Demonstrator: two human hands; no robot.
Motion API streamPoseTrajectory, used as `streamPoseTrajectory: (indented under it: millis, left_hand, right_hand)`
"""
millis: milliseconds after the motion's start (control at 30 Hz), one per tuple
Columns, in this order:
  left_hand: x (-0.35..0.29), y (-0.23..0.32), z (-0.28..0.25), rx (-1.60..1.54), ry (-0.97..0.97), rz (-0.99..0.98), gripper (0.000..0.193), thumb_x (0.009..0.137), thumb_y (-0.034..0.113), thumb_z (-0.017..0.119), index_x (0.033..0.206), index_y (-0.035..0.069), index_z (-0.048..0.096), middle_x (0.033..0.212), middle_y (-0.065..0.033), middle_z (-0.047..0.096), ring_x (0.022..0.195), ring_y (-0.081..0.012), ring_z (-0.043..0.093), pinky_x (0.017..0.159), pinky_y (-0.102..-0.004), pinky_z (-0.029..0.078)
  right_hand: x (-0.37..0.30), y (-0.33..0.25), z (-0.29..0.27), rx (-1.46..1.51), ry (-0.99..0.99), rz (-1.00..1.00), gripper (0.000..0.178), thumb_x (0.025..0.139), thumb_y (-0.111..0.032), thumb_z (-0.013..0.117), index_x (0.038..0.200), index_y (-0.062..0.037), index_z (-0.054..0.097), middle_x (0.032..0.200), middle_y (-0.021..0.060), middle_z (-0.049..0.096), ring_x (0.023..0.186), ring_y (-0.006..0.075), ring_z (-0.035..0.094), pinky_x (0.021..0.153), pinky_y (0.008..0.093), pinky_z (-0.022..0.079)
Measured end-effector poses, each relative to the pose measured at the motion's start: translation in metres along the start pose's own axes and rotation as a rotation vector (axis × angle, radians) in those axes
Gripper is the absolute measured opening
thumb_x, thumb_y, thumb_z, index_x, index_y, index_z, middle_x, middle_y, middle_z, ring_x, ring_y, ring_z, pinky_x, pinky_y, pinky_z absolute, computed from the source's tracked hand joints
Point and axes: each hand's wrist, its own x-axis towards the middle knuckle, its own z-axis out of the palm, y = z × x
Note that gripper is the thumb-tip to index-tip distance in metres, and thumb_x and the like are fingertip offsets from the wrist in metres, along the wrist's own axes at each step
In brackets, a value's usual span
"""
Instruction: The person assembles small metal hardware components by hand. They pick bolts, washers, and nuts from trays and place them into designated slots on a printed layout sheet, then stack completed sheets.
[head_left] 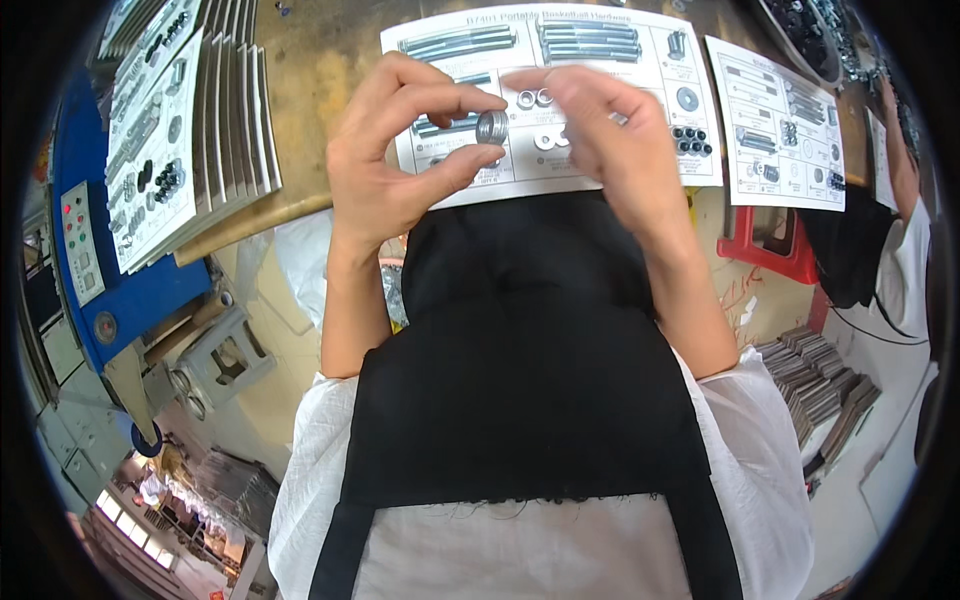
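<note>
My left hand (385,150) curls its thumb and forefinger round a small stack of metal washers (491,127) and grips it just above a white hardware card (455,190). To its right, my right hand (620,125) hovers over the same card, fingers toward the left and partly smeared by motion; whether they hold anything is unclear. Near its fingertips, small silver rings (527,99) show on the card, and pale flat washers (545,142) lie lower down. A cluster of black nuts (690,142) sits at the card's right side. The card also shows several long bolts (590,42).
A thick row of similar cards (190,140) stands at the table's left. Another card (780,125) lies to the right, by a tray of dark hardware (800,30). A red stool (765,245) is below the table edge. Another person's arm (898,150) shows at far right.
</note>
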Motion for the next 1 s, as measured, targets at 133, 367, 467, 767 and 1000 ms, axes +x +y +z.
streamPoseTrajectory:
  millis: [133, 367, 467, 767, 1000]
  left_hand:
    - [-0.014, -0.015, 0.017, 0.537, -0.335, 0.041, 0.025, 0.07, 0.018, 0.08, 0.093, 0.012, 0.071, 0.086, -0.0021, 0.058, 0.083, -0.0182, 0.056, 0.081, -0.0328, 0.043]
    - [-0.028, -0.045, 0.05, 0.812, -0.42, 0.126, 0.025, 0.073, 0.027, 0.077, 0.089, 0.012, 0.067, 0.085, -0.0015, 0.055, 0.087, -0.0205, 0.056, 0.085, -0.0355, 0.039]
    - [-0.025, -0.045, 0.053, 0.8, -0.426, 0.103, 0.027, 0.072, 0.029, 0.078, 0.09, 0.012, 0.068, 0.086, -0.0022, 0.055, 0.087, -0.0209, 0.056, 0.085, -0.036, 0.039]
    - [-0.026, -0.033, 0.014, 0.776, -0.191, -0.121, 0.029, 0.078, 0.036, 0.075, 0.092, 0.011, 0.068, 0.089, -0.0047, 0.06, 0.09, -0.0217, 0.059, 0.083, -0.0366, 0.041]
    - [-0.074, -0.019, -0.009, 0.738, -0.26, -0.986, 0.029, 0.092, 0.022, 0.06, 0.112, 0.001, 0.058, 0.098, -0.0182, 0.065, 0.082, -0.034, 0.064, 0.072, -0.0442, 0.049]
  right_hand:
    - [0.01, 0.015, -0.024, 0.241, 0.142, 0.047, 0.034, 0.099, -0.026, 0.052, 0.11, 0.0038, 0.066, 0.056, -0.0115, 0.026, 0.046, -0.0002, 0.02, 0.042, 0.0197, 0.015]
    - [0.014, 0.02, -0.05, 0.505, 0.177, 0.066, 0.029, 0.101, -0.021, 0.049, 0.113, 0.0033, 0.058, 0.062, -0.0094, 0.027, 0.046, -0.0014, 0.018, 0.038, 0.0166, 0.015]
    - [0.014, 0.025, -0.056, 0.558, 0.172, 0.08, 0.027, 0.101, -0.021, 0.05, 0.112, 0.0028, 0.058, 0.061, -0.0091, 0.027, 0.046, -0.0011, 0.018, 0.038, 0.0167, 0.015]
    - [0.024, 0.037, -0.135, -0.65, 0.516, -0.202, 0.03, 0.099, -0.023, 0.049, 0.117, -0.008, 0.068, 0.068, 0.0013, 0.056, 0.055, 0.0081, 0.046, 0.053, 0.024, 0.037]
    - [0.015, 0.04, -0.187, -1.155, 0.589, 0.114, 0.031, 0.098, -0.02, 0.049, 0.121, -0.0131, 0.067, 0.104, 0.0192, 0.07, 0.092, 0.0225, 0.067, 0.084, 0.0319, 0.049]
